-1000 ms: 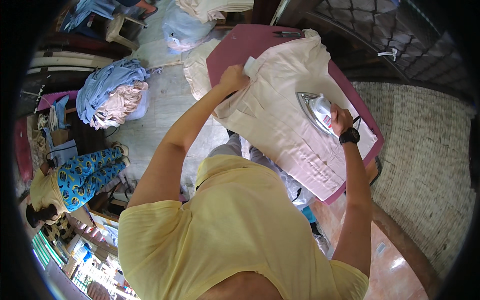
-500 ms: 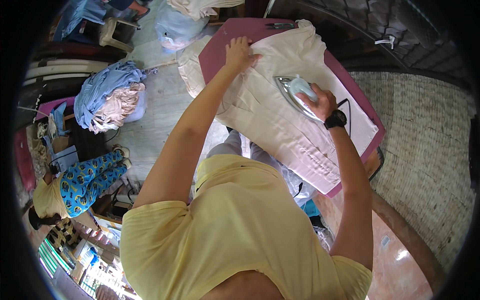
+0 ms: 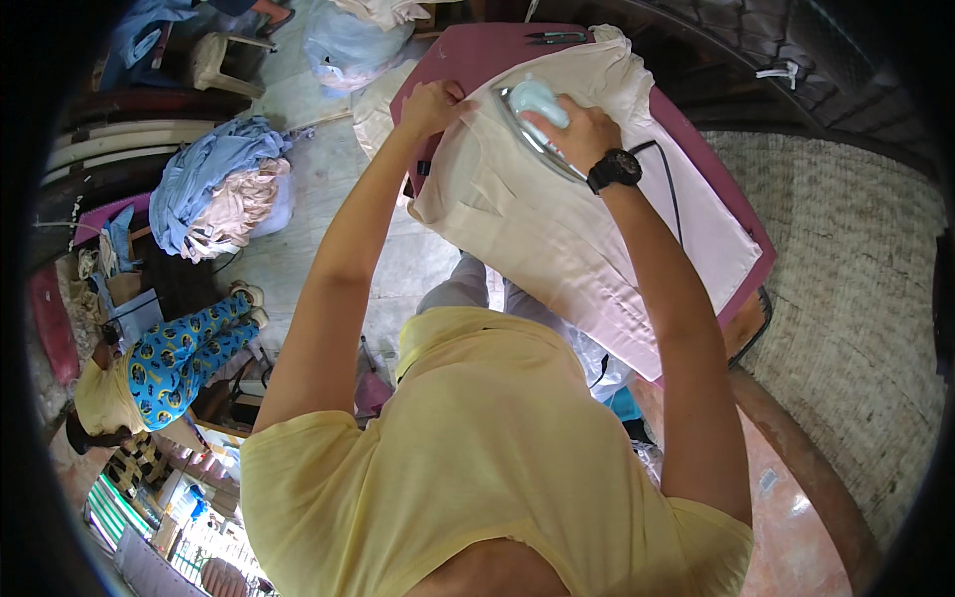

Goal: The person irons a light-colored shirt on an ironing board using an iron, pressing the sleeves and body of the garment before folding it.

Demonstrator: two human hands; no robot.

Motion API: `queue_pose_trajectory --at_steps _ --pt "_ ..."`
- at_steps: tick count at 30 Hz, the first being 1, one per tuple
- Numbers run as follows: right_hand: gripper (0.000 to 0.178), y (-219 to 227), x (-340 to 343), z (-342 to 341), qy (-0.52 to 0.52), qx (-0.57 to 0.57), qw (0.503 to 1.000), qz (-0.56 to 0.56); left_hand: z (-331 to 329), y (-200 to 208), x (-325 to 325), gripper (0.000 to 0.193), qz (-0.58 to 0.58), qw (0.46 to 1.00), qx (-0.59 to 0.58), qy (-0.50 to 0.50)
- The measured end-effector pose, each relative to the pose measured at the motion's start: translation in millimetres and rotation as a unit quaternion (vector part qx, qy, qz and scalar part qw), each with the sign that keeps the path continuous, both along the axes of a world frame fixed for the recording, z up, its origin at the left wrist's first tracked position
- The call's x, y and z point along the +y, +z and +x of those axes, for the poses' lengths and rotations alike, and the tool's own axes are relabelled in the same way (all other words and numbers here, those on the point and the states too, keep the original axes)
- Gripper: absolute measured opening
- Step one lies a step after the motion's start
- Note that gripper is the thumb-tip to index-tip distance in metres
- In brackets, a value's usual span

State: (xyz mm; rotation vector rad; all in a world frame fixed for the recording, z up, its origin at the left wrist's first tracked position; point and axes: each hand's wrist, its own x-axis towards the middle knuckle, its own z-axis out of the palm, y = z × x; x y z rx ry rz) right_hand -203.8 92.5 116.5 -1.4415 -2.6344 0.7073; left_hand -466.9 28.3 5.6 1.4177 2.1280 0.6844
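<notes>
A cream garment (image 3: 567, 229), satin-like with some creases, lies spread over a maroon ironing board (image 3: 721, 194). Wrapped round the handle of a pale-blue and silver iron (image 3: 537, 99), my right hand (image 3: 587, 137) holds it flat on the cloth near the garment's upper left part. A black watch (image 3: 615, 169) is on that wrist, and the iron's dark cord (image 3: 668, 174) trails down past it. My left hand (image 3: 435, 107) is at the board's left edge, its fingers curled and pinching the garment's edge just left of the iron.
Small dark thread snips (image 3: 555, 38) lie at the board's far end. To the left, a heap of blue and beige clothes (image 3: 214, 189) sits on the floor, with a plastic-wrapped bundle (image 3: 353, 45) and a stool (image 3: 224, 62) beyond. Another person (image 3: 149, 383) stands at far left.
The iron has slid left and away from me with my right hand. My left hand has gone from lying spread to pinching the cloth, and the part hanging over the board's left side has shifted.
</notes>
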Motion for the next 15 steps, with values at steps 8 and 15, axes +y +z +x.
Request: queue_pose_trajectory --at_steps 8,15 --pt "0.071 11 -3 -34 0.075 -0.005 0.997 0.002 -11 -25 -20 0.015 0.113 0.984 -0.129 0.036" --pt "0.070 5 -8 -42 0.081 -0.009 0.997 -0.019 43 8 -56 0.021 0.276 0.950 0.084 0.117"
